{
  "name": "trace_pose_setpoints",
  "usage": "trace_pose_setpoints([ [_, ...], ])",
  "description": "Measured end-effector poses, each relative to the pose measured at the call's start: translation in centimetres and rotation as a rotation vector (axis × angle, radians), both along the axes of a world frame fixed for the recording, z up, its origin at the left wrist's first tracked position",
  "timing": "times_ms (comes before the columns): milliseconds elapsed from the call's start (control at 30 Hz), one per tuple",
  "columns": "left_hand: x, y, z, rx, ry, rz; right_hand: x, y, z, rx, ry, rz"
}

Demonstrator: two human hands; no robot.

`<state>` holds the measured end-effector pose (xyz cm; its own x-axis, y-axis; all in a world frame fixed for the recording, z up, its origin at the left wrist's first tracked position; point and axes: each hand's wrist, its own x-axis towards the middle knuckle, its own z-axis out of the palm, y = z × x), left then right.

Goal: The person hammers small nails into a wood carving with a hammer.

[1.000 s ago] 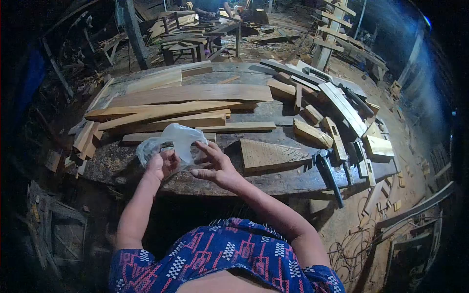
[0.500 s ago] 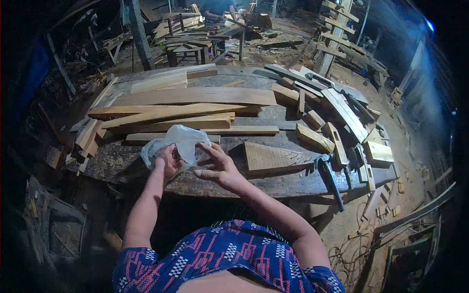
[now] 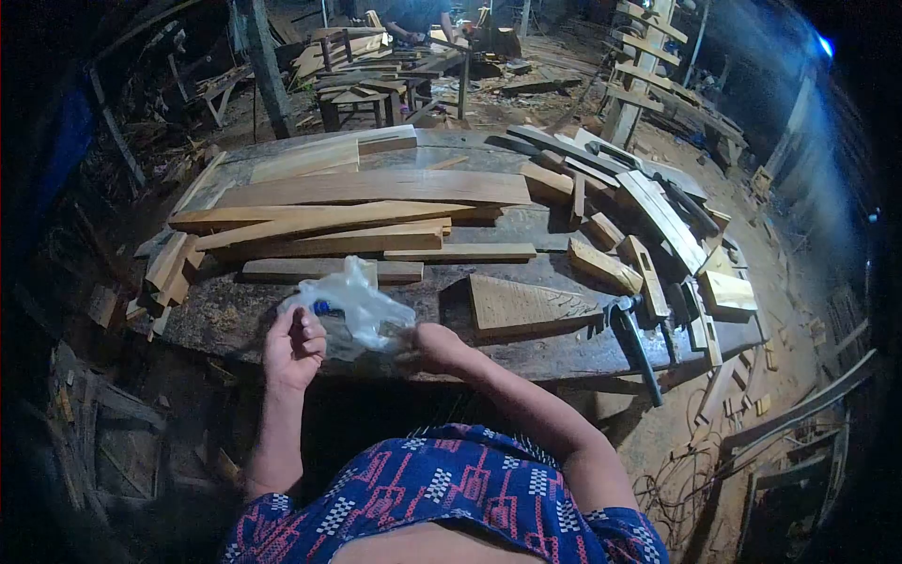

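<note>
A crumpled translucent plastic bag (image 3: 362, 305) is held up over the near edge of the workbench (image 3: 225, 315), with a small blue item (image 3: 322, 306) showing at its left side. My left hand (image 3: 296, 350) is closed, its curled fingers pinching the bag's left edge. At the bag's lower right end is my right hand (image 3: 438, 349), back turned up; its fingers are smeared by motion and partly hidden. Just right of that hand lies a wide tapered wood block (image 3: 526, 305). Behind the bag sits a short wooden strip (image 3: 395, 273).
Long boards (image 3: 376, 186) are stacked across the back left of the bench. On the right are cut blocks (image 3: 604, 267), a dark metal clamp-like tool (image 3: 636, 348) jutting past the front edge, and a pale plank (image 3: 662, 218). A person (image 3: 418, 21) works at a far table.
The bag has been turned and pulled flatter, and the blue item now shows. My left hand has moved down and left out of the bag; my right hand has turned over and shifted right.
</note>
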<state>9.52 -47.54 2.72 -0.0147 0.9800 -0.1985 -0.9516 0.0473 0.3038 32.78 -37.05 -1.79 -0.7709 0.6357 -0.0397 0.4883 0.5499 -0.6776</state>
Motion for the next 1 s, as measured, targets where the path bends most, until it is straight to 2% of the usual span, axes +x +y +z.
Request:
trace_pose_setpoints([
  [33, 0.5, 0.0, 0.4, 0.002, 0.001, -0.002, 0.5, -0.2, 0.5, -0.024, -0.108, 0.108],
  [67, 1.5, 0.1, 1.0, -0.005, 0.017, -0.033, 1.0, -0.5, 1.2, -0.022, -0.108, 0.105],
  [167, 4.9, 0.8, 1.8, -0.028, 0.074, -0.072, 2.1, -1.4, 3.9, -0.574, 0.272, -0.026],
  [200, 6.1, 1.3, 1.9, -0.02, 0.049, -0.112, 2.6, -1.6, 4.7, -0.563, 0.36, -0.113],
  [233, 7.2, 1.7, 2.0, -0.011, 0.024, -0.15, 2.9, -1.3, 5.1, -0.44, 0.384, -0.188],
  [300, 9.1, 2.6, 1.4, -0.118, 0.028, -0.164, 3.6, -1.3, 5.6, -0.288, 0.558, -0.329],
  [333, 9.8, 2.9, 0.7, -0.051, 0.055, -0.193, 3.9, -1.4, 5.9, -0.283, 0.56, -0.322],
  [367, 9.9, 3.5, -1.0, -0.017, 0.067, -0.247, 4.3, -1.6, 6.1, -0.006, 0.576, -0.33],
  [400, 10.8, 3.6, -0.8, -0.02, 0.089, -0.266, 4.6, -1.9, 6.3, 0.27, 0.586, -0.335],
  [433, 12.0, 3.7, -0.7, -0.025, 0.112, -0.285, 4.9, -2.2, 6.6, 0.272, 0.588, -0.329],
  [500, 13.6, 3.9, -1.6, 0.026, 0.108, -0.339, 5.6, -2.8, 7.1, 0.51, 0.452, -0.248],
  [533, 14.2, 4.0, -2.0, 0.075, 0.104, -0.4, 5.8, -3.1, 6.5, 0.467, 0.362, -0.278],
  [667, 15.7, 4.1, -2.4, 0.004, 0.15, -0.517, 7.8, -3.2, 4.6, 0.364, 0.33, -0.308],
  [733, 16.5, 3.9, -2.5, 0.026, 0.187, -0.542, 8.7, -2.8, 3.1, -0.094, 0.488, -0.362],
  [800, 17.2, 4.0, -2.4, 0.043, 0.216, -0.578, 9.3, -2.8, 2.7, -0.142, 0.549, -0.365],
  [867, 17.7, 4.2, -2.6, 0.129, 0.125, -0.677, 10.4, -3.4, 2.4, -0.207, 0.611, -0.404],
  [900, 17.8, 4.3, -2.6, 0.104, 0.117, -0.716, 10.6, -3.7, 2.8, -0.135, 0.598, -0.396],
  [967, 18.6, 4.5, -2.9, 0.075, 0.171, -0.648, 11.3, -3.9, 2.5, -0.076, 0.578, -0.43],
  [1000, 19.4, 4.4, -2.3, 0.048, 0.197, -0.659, 11.6, -4.2, 2.3, -0.076, 0.67, -0.427],
])
